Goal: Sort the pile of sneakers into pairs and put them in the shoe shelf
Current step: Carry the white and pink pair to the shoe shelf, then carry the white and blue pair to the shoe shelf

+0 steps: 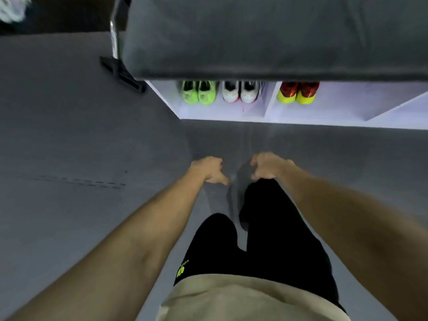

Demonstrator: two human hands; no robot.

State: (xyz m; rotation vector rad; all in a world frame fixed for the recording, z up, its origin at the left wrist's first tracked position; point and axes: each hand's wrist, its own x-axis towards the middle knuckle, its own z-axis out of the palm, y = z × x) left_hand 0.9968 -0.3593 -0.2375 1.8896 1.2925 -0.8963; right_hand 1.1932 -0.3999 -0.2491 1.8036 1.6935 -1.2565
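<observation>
The white shoe shelf (268, 105) sits low ahead, under a grey cushioned top (266, 38). Its left compartment holds a bright green pair (199, 91) and a white pair with red soles (240, 91). A red pair with yellow toes (297, 92) stands in the compartment to the right. My left hand (209, 169) and my right hand (268, 166) hang in front of me above the grey floor, fingers loosely curled, holding nothing. The right hand is just above my black-clad knee.
Grey carpet (69, 147) spreads to the left. A black bracket and a metal leg (120, 68) stand at the shelf's left corner. A blurred white object (12, 8) shows at the top left. An angled white panel (398, 107) lies at the shelf's right.
</observation>
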